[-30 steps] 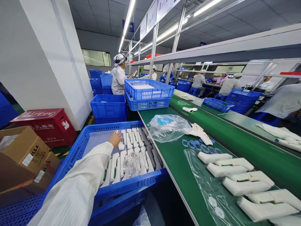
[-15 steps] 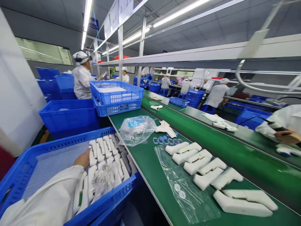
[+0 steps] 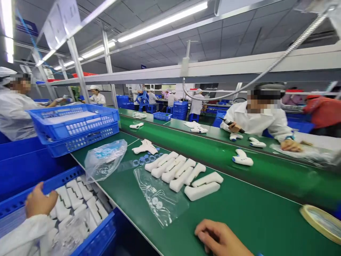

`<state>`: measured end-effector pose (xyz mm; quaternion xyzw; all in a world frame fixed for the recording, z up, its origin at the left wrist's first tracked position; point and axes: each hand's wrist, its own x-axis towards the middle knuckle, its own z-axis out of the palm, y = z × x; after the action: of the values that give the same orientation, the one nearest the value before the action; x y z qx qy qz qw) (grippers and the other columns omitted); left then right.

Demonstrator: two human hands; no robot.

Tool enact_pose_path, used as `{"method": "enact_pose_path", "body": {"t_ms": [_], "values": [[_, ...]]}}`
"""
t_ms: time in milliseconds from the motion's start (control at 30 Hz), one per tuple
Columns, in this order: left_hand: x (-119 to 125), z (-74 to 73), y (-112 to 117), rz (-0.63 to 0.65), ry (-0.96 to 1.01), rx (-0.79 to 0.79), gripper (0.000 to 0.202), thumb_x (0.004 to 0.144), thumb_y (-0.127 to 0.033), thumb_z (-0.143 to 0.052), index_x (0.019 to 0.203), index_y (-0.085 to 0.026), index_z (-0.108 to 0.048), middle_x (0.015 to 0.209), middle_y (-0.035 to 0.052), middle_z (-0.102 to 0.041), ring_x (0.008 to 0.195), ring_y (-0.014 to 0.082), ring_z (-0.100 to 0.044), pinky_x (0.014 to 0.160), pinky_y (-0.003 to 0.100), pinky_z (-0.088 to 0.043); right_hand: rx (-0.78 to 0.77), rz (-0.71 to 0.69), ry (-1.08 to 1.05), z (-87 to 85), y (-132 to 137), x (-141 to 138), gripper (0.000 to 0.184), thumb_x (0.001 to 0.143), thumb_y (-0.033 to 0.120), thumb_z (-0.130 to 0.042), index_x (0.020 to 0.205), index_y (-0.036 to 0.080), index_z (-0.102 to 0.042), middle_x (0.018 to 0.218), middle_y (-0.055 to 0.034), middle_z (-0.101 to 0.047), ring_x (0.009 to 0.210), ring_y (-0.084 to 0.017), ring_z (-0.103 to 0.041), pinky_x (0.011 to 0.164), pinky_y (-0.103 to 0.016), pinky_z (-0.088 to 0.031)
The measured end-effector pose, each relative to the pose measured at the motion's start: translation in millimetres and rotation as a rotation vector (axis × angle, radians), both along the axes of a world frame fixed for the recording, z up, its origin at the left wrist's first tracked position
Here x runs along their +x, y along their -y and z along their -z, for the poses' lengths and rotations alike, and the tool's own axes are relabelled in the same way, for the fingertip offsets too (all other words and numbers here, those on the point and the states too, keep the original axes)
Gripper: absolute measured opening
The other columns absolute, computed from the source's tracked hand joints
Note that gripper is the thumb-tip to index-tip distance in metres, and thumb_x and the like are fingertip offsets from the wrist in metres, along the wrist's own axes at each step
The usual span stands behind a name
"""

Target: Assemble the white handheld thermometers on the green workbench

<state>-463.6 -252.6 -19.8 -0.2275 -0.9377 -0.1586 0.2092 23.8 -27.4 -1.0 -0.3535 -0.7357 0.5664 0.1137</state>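
Head view: at eight o'clock the left hand (image 3: 41,202) is beside the white pieces (image 3: 75,200) in the blue crate (image 3: 106,231), fingers loosely curled — whether they grip one, I cannot tell. At five o'clock the right hand (image 3: 222,239) is at the green tabletop (image 3: 255,202), fingers half bent, any hold hidden. Toward six o'clock a slanting row of white parts (image 3: 167,176) lies near a clear bag (image 3: 160,195).
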Motion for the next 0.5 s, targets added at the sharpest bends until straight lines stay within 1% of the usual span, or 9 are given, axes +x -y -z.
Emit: {"method": "enact_pose_path", "body": {"t_ms": [33, 67, 100, 133, 233, 300, 367, 400, 500], "values": [[10.8, -12.9, -15.8, -0.031, -0.048, 0.087, 0.058, 0.081, -0.034, -0.016, 0.136, -0.016, -0.016, 0.119, 0.0044, -0.059, 0.114, 0.0354, -0.046, 0.084, 0.053, -0.042, -0.042, 0.001, 0.005, -1.1, -0.9, 0.4, 0.029, 0.072, 0.047, -0.056, 0.072, 0.019, -0.062, 0.054, 0.0014, -0.052, 0.042, -0.007, -0.040, 0.036, -0.017, -0.028], [27.4, -26.5, -33.1, -0.024, -0.107, 0.192, 0.056, 0.082, -0.037, -0.018, 0.136, -0.024, -0.014, 0.131, -0.0021, -0.049, 0.119, 0.0301, -0.042, 0.092, 0.048, -0.040, -0.069, 0.013, -0.003, -0.9, -1.8, 1.2, 0.029, 0.073, 0.047, -0.055, 0.075, 0.019, -0.061, 0.055, 0.0018, -0.052, 0.041, -0.007, -0.039, 0.034, -0.016, -0.026], [50.0, -40.2, -51.3, 0.085, -0.174, 0.387, 0.052, 0.080, -0.039, -0.028, 0.131, -0.028, -0.027, 0.135, -0.0055, -0.044, 0.118, 0.0302, -0.043, 0.097, 0.047, -0.036, -0.081, 0.022, -0.022, 0.3, -2.6, 2.2, 0.028, 0.073, 0.045, -0.054, 0.077, 0.018, -0.060, 0.057, 0.0019, -0.052, 0.042, -0.006, -0.040, 0.033, -0.015, -0.024], [77.9, -52.9, -70.2, 0.231, -0.198, 0.473, 0.048, 0.079, -0.039, -0.036, 0.125, -0.027, -0.037, 0.136, -0.0054, -0.042, 0.118, 0.0313, -0.042, 0.100, 0.047, -0.032, -0.081, 0.029, -0.045, 2.1, -3.3, 3.3, 0.026, 0.074, 0.043, -0.053, 0.078, 0.018, -0.060, 0.057, 0.0019, -0.052, 0.043, -0.006, -0.041, 0.033, -0.015, -0.024], [179.5, -76.3, -127.2, 0.683, -0.059, 0.497, 0.028, 0.080, -0.038, -0.043, 0.103, -0.025, -0.053, 0.111, -0.0011, -0.058, 0.105, 0.0267, -0.053, 0.095, 0.041, -0.039, -0.050, 0.020, -0.102, 7.4, -4.3, 5.8, 0.020, 0.077, 0.035, -0.052, 0.077, 0.017, -0.060, 0.057, 0.0023, -0.052, 0.044, -0.006, -0.042, 0.035, -0.014, -0.027], [244.9, -74.7, -162.5, 0.997, 0.054, 0.370, 0.026, 0.078, -0.038, -0.050, 0.100, -0.025, -0.055, 0.103, 0.0015, -0.061, 0.098, 0.0241, -0.056, 0.090, 0.037, -0.042, -0.035, 0.012, -0.123, 9.5, -4.0, 6.9, 0.017, 0.077, 0.031, -0.051, 0.076, 0.017, -0.061, 0.055, 0.0032, -0.051, 0.043, -0.005, -0.042, 0.036, -0.014, -0.029], [296.1, -63.2, -193.4, 1.216, 0.121, 0.148, 0.028, 0.080, -0.035, -0.049, 0.105, -0.023, -0.053, 0.103, 0.0051, -0.062, 0.098, 0.0234, -0.055, 0.086, 0.035, -0.043, -0.023, 0.018, -0.150, 10.3, -3.4, 9.5, 0.016, 0.077, 0.029, -0.051, 0.076, 0.017, -0.061, 0.055, 0.0037, -0.051, 0.042, -0.005, -0.043, 0.037, -0.015, -0.031], [315.2, -56.0, -206.8, 1.268, 0.118, 0.050, 0.027, 0.081, -0.035, -0.048, 0.104, -0.022, -0.054, 0.102, 0.0073, -0.062, 0.097, 0.0244, -0.055, 0.085, 0.037, -0.043, -0.014, 0.028, -0.164, 10.3, -3.4, 12.0, 0.016, 0.077, 0.029, -0.050, 0.077, 0.017, -0.062, 0.055, 0.0037, -0.052, 0.043, -0.005, -0.044, 0.038, -0.015, -0.032], [348.8, -38.0, -238.3, 1.249, 0.030, -0.207, 0.025, 0.079, -0.037, -0.051, 0.095, -0.019, -0.057, 0.091, 0.0109, -0.062, 0.087, 0.0283, -0.056, 0.078, 0.041, -0.043, 0.040, 0.072, -0.194, 8.8, -7.0, 26.4, 0.017, 0.078, 0.028, -0.050, 0.077, 0.017, -0.063, 0.057, 0.0026, -0.055, 0.047, -0.006, -0.047, 0.044, -0.017, -0.037]]}}
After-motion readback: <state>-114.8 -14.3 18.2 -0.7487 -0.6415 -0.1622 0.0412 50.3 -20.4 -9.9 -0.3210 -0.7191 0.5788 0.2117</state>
